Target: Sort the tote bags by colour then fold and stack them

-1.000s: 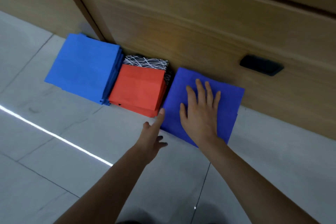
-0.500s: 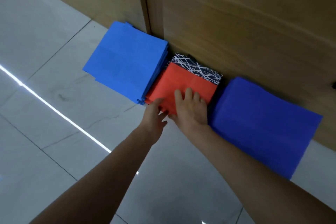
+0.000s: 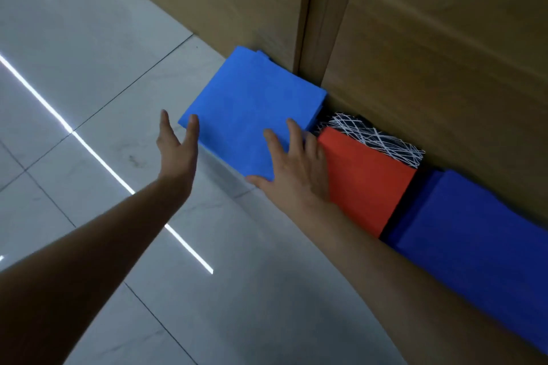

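While both forearms reach in from the near edge, the pale tiled floor (image 3: 89, 38) spreads beneath them, crossed on a diagonal by a bright strip of reflected light (image 3: 98, 154) that passes under the left arm. Farther in, the left hand (image 3: 175, 151) is raised edge-on with its fingers straight and apart, holding nothing; one fingertip overlaps the near-left corner of the light blue stack (image 3: 252, 109), though whether it touches cannot be told. The right hand (image 3: 293, 169) lies flat with its fingers spread and grips nothing. Its thumb sits at the near corner of the light blue stack, its fingers rest on that stack's right edge, and its outer side covers the left edge of the red stack (image 3: 364, 181).

All the folded tote bags sit on the floor in a row against the wooden panel (image 3: 444, 53) — light blue on the left, red just beside it, and the dark blue stack (image 3: 474, 234) to the right, with a narrow dark gap between the last two. Behind the red stack, against the wood, a black bag with white lines (image 3: 376, 139) shows partly. At the far side the panel rises, with a vertical seam above the light blue stack.
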{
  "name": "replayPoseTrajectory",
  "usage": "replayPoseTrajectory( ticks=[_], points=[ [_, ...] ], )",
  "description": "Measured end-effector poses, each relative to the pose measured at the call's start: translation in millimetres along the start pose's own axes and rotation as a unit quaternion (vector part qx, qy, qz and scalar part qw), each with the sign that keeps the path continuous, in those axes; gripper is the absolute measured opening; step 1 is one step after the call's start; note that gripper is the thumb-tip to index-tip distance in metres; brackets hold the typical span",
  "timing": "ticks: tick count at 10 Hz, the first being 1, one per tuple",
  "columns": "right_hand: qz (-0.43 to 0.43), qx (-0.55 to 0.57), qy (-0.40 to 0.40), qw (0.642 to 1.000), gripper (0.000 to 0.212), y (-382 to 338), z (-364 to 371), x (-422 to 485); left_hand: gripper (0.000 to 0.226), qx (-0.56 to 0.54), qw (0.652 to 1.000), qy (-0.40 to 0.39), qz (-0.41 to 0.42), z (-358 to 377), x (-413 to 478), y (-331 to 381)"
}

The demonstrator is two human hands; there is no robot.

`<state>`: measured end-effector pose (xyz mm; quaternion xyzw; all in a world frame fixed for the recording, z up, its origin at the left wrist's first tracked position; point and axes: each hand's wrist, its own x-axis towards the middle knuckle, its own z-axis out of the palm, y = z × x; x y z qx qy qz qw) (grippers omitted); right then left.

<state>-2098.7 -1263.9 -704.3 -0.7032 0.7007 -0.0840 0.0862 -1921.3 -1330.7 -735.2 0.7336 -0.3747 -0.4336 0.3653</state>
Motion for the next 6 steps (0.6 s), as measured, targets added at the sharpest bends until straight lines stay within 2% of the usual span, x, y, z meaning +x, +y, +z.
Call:
replayPoseTrajectory(
  ticks=[1,2,4,5,6],
  points=[
    [0.025,-0.017,-0.091,0.995,0.085,-17.1,14.8,3.6,0.066,0.015,0.999,-0.021,-0.024,2.5,29.4,12.6],
    [0.046,-0.019,-0.097,0.994,0.080,-22.3,29.9,3.4,0.059,0.004,0.996,-0.040,-0.077,19.6,31.5,14.0],
    [0.052,-0.059,-0.052,0.996,0.065,-13.6,43.1,9.1,0.044,0.047,0.996,-0.018,-0.080,31.7,39.7,12.5],
    [0.009,-0.032,-0.100,0.994,0.069,-8.5,38.2,13.0,0.034,0.072,0.993,-0.044,-0.083,26.3,38.5,16.8],
    [-0.012,0.021,-0.120,0.992,0.075,-2.6,16.8,8.2,0.053,0.150,0.987,-0.035,-0.043,12.0,27.6,27.5]
  ],
)
